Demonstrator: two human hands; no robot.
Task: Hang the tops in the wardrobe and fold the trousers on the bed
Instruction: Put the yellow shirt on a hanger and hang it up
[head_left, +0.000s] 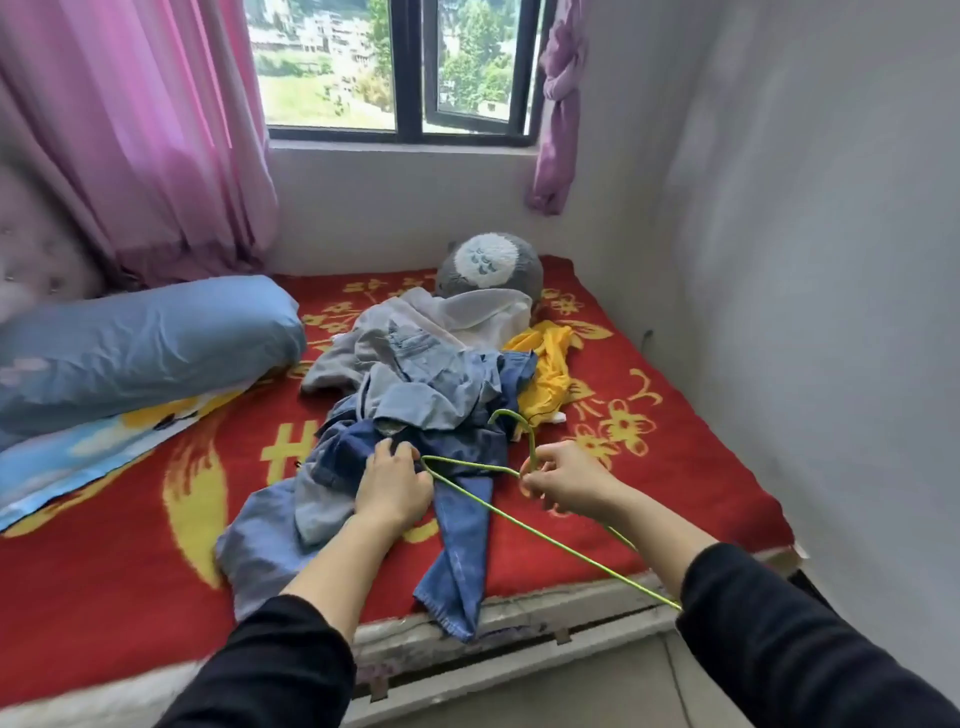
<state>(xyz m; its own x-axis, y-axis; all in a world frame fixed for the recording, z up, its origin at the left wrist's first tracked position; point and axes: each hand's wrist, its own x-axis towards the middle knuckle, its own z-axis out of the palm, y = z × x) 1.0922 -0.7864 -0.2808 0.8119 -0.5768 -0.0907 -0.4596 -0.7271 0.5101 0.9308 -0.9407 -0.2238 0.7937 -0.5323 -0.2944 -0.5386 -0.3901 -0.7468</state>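
A heap of clothes lies on the bed (156, 519), which has a red and yellow blanket. In the heap are dark blue jeans (462, 551) with a leg hanging over the bed's edge, a light blue denim garment (426, 384), a white top (483, 312) and a yellow top (545, 364). My right hand (566, 483) pinches the neck of a thin green wire hanger (550, 540) just above the jeans. My left hand (392, 486) rests palm down on the dark denim, its fingers at the hanger's left corner.
A blue pillow (140, 348) lies at the left on a patterned quilt (93, 457). A grey plush toy (488, 262) sits at the back under the window (400, 67). Pink curtains (145, 135) hang on the left. A white wall (805, 260) runs along the right.
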